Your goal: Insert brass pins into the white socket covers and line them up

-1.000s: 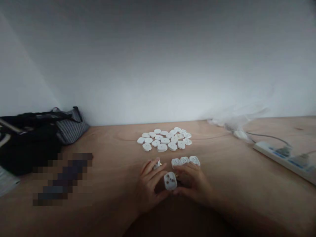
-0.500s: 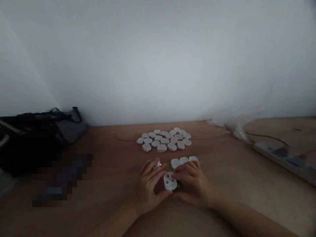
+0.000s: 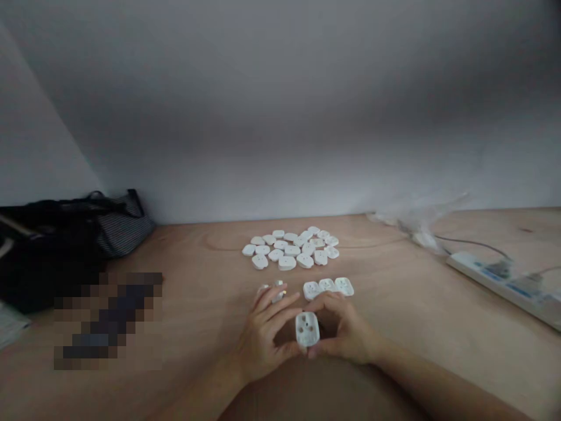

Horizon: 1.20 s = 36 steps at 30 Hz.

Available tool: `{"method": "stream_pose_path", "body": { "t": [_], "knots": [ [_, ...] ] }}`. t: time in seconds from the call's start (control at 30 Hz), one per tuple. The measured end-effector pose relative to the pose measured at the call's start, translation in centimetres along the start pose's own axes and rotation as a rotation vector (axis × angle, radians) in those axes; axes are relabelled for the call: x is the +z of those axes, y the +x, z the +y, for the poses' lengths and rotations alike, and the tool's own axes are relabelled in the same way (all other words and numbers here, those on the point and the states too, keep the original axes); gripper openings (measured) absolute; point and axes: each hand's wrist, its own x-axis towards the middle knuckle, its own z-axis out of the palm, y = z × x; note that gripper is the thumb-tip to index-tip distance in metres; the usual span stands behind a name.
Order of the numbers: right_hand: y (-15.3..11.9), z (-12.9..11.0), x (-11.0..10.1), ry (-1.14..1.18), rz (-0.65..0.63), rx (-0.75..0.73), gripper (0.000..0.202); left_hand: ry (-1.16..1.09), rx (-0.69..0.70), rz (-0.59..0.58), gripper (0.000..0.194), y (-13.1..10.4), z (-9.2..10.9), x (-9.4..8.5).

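A white plastic plug shell (image 3: 307, 330), square with rounded corners and small holes in its face, is held up between my two hands. My left hand (image 3: 265, 336) grips its left side with thumb and index finger, the other fingers stretched forward. On the other side, my right hand (image 3: 346, 333) pinches it between thumb and forefinger. A small white part with a brass-coloured bit (image 3: 279, 292) shows behind my left fingers; whether they touch it I cannot tell. Just beyond my right hand, three similar white shells (image 3: 326, 286) lie in a row.
Several white plastic pieces (image 3: 291, 250) lie grouped farther back, towards the wall. A power strip (image 3: 495, 278) with plugs and a crumpled clear plastic bag (image 3: 421, 225) are at right. At left sit a black bag (image 3: 56, 245) and a pixelated dark object (image 3: 118, 316).
The held shell has moved slightly right and turned more upright to face me. My right fingers have shifted from its front to its side edge. The scene looks brighter on the table.
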Motion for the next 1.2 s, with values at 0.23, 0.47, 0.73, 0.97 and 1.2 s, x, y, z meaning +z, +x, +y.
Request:
{"method": "stream_pose_path", "body": {
  "t": [0.23,0.47,0.73,0.97,1.2],
  "knots": [
    [3.0,0.8,-0.6,-0.085,0.092,0.148,0.037,-0.013,-0.295,0.065,0.073,0.0,-3.7,-1.3],
    [6.5,1.2,0.3,-0.4,-0.039,0.082,0.042,-0.259,-0.48,-0.076,0.077,-1.1,-6.7,-1.5],
    [7.0,2.0,0.6,-0.46,-0.098,0.052,0.055,0.038,-0.22,0.207,0.039,-0.1,-4.4,-2.1],
    [6.0,3.3,-3.1,-0.598,-0.221,0.055,0.05,-0.166,-0.055,-0.1,0.016,-0.1,-0.6,-0.7],
    [4.8,3.3,-3.7,-0.592,-0.338,0.012,0.046,-0.207,-0.184,-0.271,0.034,0.5,0.3,0.5]
  ]
}}
